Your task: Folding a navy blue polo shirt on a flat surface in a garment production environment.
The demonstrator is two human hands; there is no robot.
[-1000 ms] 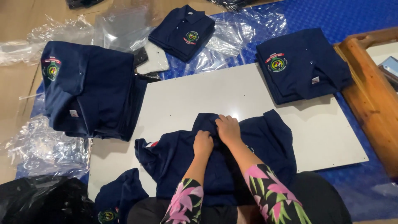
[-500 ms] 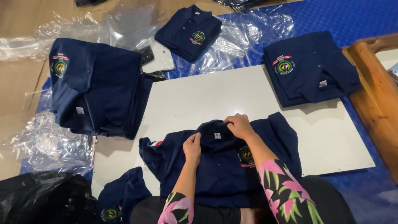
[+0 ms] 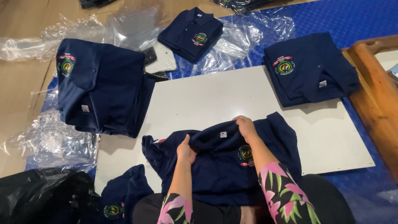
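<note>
A navy polo shirt (image 3: 219, 166) with a round chest emblem lies face up on the near part of a white board (image 3: 232, 99). My left hand (image 3: 185, 150) pinches the shirt's left shoulder beside the collar. My right hand (image 3: 245, 125) grips the collar's right side at the top edge. Both sleeves spread out to the sides. My forearms wear floral-print sleeves.
A tall stack of folded navy shirts (image 3: 101, 85) rests at the left, another stack (image 3: 309, 68) at the right, one folded shirt (image 3: 191, 34) on clear plastic bags (image 3: 244, 37) at the back. A wooden frame (image 3: 375, 95) borders the right. A black bag (image 3: 37, 199) and a crumpled navy shirt (image 3: 120, 199) lie near left.
The shirt has been opened out: my hands moved apart from the middle to the collar and shoulder, and the chest emblem and neck label now show.
</note>
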